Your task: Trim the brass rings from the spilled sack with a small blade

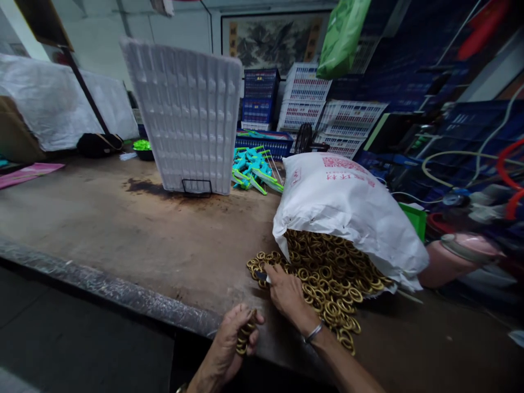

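Rings [242, 341] are being held in left hand's [230, 333] grip; toward two o'clock, beside loose rings [325, 286], right hand's [285, 290] grip unclear.

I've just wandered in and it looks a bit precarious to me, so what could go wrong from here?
Two things, perhaps. The left hand grips a stack of rings near the front edge of the table; if the hold loosened, some might drop over that edge. And the white sack lies with its mouth open, loose rings spilling out, so a bump from the right hand might scatter them further.
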